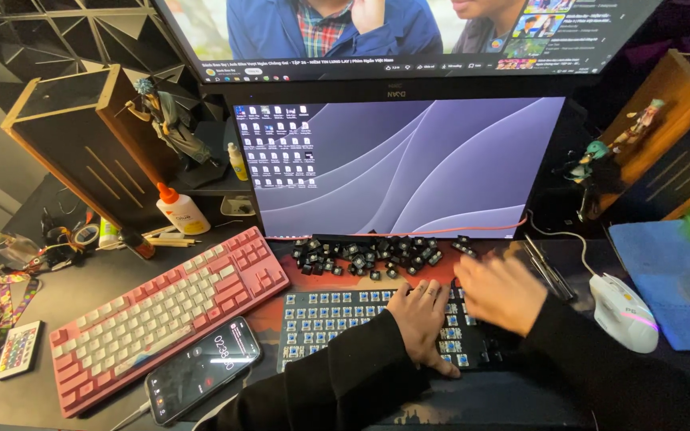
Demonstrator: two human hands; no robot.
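Nearest the camera, two dark sleeves reach over a stripped keyboard [377, 323] lying on the table [81, 287], its black frame studded with bare blue switches and almost no caps. Left hand [427, 323] lies flat on the right part of the switch field, fingers spread downward, grasping nothing that shows. Right hand [501, 291] is motion-blurred just beside it, over the board's upper right corner; whether it pinches anything cannot be told. Judged from this, the step in hand is working the caps at the right end of the board: the left hand steadies the frame while the right works. A next move would call for a small, precise pinch on a single hard plastic cap.

Left of the board lie a glossy black phone [203, 369] and a pink-and-white keyboard [165, 315], fully capped and set at a slant. Just beyond the stripped board, a loose heap of small black keycaps [369, 257] rests at the foot of a monitor [401, 164]. A smooth white mouse [623, 311] sits to the right.
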